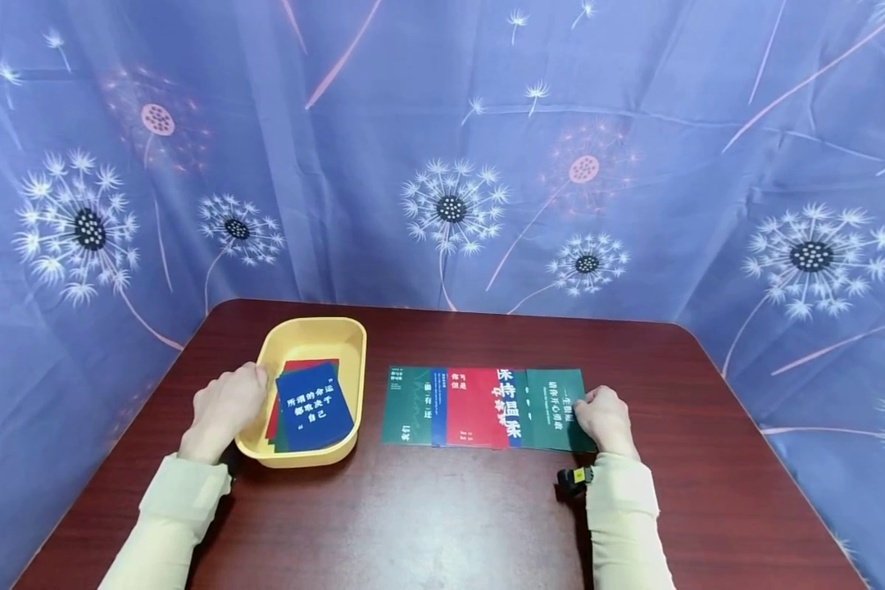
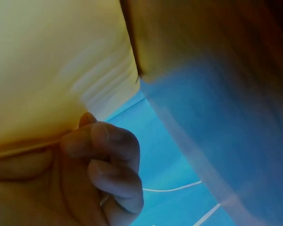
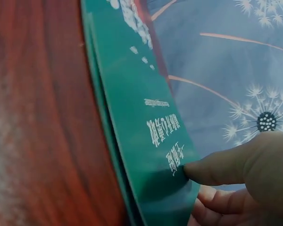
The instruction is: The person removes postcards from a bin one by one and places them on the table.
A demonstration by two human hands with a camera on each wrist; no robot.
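My left hand [image 1: 224,408] grips the left rim of a yellow plastic tub [image 1: 353,344] with curled fingers, seen close up in the left wrist view. Inside the tub lies a loose pile of cards, a blue card [image 1: 314,430] with white writing on top and red and green ones under it. Over on the right, my right hand [image 1: 607,416] pinches the right edge of a green card [image 3: 127,108] between thumb and fingers. This card ends a row of overlapping cards, with a red card [image 1: 475,410], blue strips and another green card [image 1: 411,410] further left.
The dark red-brown table [image 1: 442,516] carries the tub and the card row, with bare wood between them. A blue curtain [image 1: 383,164] printed with dandelions hangs behind and at both sides. A black strap [image 1: 571,482] with a yellow label sits at the right wrist.
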